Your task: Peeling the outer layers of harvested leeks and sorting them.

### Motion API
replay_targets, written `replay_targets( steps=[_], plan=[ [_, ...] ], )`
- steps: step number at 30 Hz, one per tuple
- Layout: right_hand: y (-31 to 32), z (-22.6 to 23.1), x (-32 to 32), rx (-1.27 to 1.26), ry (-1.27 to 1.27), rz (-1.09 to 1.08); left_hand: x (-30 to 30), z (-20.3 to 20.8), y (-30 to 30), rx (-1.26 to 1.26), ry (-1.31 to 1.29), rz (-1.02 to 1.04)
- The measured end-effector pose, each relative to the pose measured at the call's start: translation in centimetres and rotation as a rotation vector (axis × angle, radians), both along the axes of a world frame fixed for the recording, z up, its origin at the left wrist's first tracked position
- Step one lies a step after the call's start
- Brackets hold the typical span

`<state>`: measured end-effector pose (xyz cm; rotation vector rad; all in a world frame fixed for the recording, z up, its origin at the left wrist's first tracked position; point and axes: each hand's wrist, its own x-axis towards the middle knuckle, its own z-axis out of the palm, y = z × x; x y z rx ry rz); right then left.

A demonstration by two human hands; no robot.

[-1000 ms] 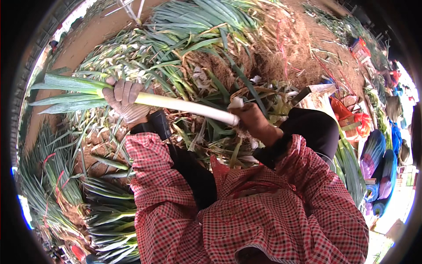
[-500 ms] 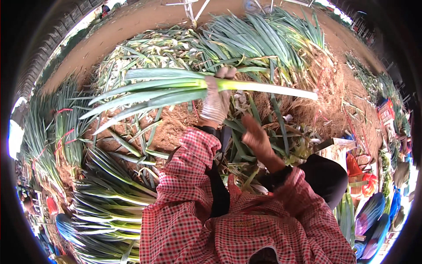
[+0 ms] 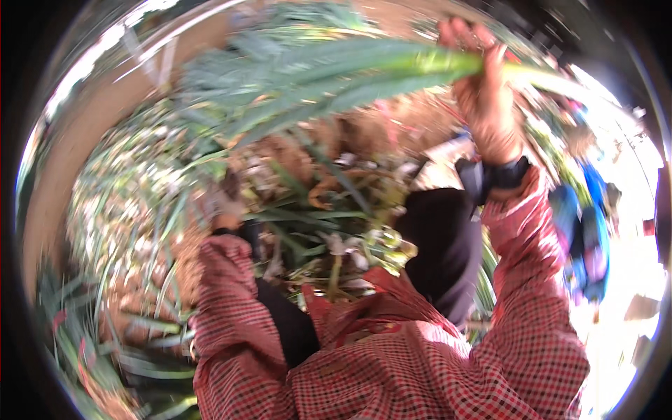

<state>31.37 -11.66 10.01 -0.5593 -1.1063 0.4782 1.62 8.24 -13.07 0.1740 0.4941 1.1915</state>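
A large green onion (image 3: 364, 70) is gripped in my right hand (image 3: 486, 105), high at the upper right. Its long green leaves trail to the left, and its pale stem runs off to the right of my fingers into bright glare. Bare fingers wrap round the plant where leaves meet stem. My left hand (image 3: 225, 199), in a pale glove, is low at the left beside the heap of leaf scraps (image 3: 133, 196). Motion blurs its fingers, so whether they hold anything is unclear.
Trimmed leaves and peelings (image 3: 336, 238) lie between my arms, in front of my dark-clad knee (image 3: 444, 252). More green onions (image 3: 91, 350) lie at the lower left. Blue and purple bundles (image 3: 591, 241) sit at the right, near strong glare. A white metal frame (image 3: 164, 63) stands at the far left.
The green onion has passed from my left hand to my right and moved to the upper right. My left hand has dropped away leftward. The whole view has turned to the right.
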Motion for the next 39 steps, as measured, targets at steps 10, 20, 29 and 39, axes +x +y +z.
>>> replay_targets(
  steps=[10,20,29,39],
  plan=[
    [-34.5,16.0,17.0,-0.939,-1.586,-2.099,5.5,-0.3,-2.0,0.179,0.544,-0.443],
    [-33.8,-16.9,19.3,-1.529,-1.293,-1.065,25.1,6.4,-13.4,0.473,0.540,-1.317],
    [-26.9,-27.1,20.9,-1.722,-0.865,-0.966,44.9,-5.4,-18.7,0.426,0.595,-1.615],
    [-30.0,-23.4,17.8,-1.577,-0.760,-0.752,47.3,-8.6,-22.9,0.110,-0.057,-1.560]
  ],
)
